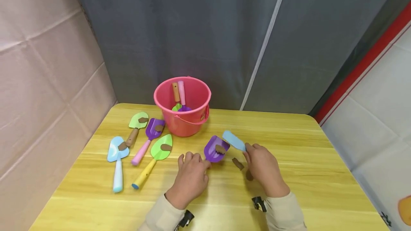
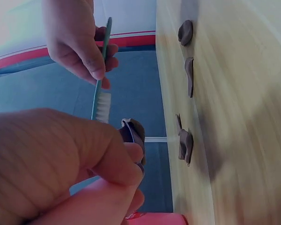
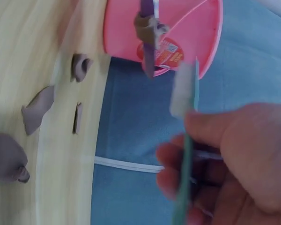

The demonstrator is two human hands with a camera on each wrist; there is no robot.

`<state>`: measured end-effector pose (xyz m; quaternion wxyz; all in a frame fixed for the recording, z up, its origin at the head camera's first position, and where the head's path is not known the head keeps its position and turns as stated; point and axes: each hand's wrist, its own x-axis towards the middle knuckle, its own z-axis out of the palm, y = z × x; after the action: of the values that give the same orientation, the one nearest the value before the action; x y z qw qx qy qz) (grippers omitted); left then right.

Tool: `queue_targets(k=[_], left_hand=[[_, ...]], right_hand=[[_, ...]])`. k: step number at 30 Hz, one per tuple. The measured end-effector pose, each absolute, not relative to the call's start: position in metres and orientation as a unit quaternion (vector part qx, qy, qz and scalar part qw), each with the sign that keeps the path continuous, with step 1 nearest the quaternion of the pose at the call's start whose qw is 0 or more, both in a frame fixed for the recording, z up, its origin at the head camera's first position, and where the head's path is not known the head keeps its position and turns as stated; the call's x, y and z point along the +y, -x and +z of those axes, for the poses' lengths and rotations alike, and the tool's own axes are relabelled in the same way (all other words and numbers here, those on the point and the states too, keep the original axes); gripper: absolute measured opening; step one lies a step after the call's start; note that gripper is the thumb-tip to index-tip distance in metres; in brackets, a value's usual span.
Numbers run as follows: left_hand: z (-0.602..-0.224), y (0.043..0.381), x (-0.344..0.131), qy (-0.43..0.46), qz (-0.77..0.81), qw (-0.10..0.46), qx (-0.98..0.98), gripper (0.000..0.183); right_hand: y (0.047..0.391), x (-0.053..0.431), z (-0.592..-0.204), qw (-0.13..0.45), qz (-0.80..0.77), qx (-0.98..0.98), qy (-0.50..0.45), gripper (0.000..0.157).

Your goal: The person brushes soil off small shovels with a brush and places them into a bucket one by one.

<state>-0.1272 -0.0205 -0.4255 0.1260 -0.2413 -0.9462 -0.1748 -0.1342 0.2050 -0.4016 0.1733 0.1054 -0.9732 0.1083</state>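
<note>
My left hand (image 1: 191, 177) grips a purple toy shovel (image 1: 210, 151) by its pink handle (image 2: 93, 204), mostly hidden by the hand in the head view. A brown clay-like lump (image 1: 220, 149) clings to the purple blade. To its right, my right hand (image 1: 264, 167) pinches a light blue brush (image 1: 233, 140) by its handle, close beside the blade. White bristles (image 2: 103, 107) show on the brush in the left wrist view. Brown pieces (image 1: 238, 163) lie on the table near my right hand; more of them (image 3: 39, 110) show in the right wrist view.
A pink bucket (image 1: 179, 124) stands at the back, with a brown-handled and a pink-handled tool (image 1: 181, 92) inside. On the left lie several toy shovels, among them a light blue one (image 1: 118, 179) and a yellow-handled green one (image 1: 144, 174), with brown pieces on their blades.
</note>
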Motion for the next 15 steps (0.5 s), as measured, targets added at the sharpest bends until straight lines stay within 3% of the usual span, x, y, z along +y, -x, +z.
queue_targets(k=[7,15], left_hand=[[-0.4243,0.1256,-0.0193,0.241,-0.179,0.124,-0.946,0.022],[-0.4198,0.1212,-0.0194,0.255,-0.167,0.116,-0.945,0.024]], right_hand=[[0.1326,0.2015,-0.4019,0.115,0.124,-0.97,-0.175,0.018],[0.1326,0.2044,-0.4001,0.188,0.094,-0.975,-0.079,0.015]])
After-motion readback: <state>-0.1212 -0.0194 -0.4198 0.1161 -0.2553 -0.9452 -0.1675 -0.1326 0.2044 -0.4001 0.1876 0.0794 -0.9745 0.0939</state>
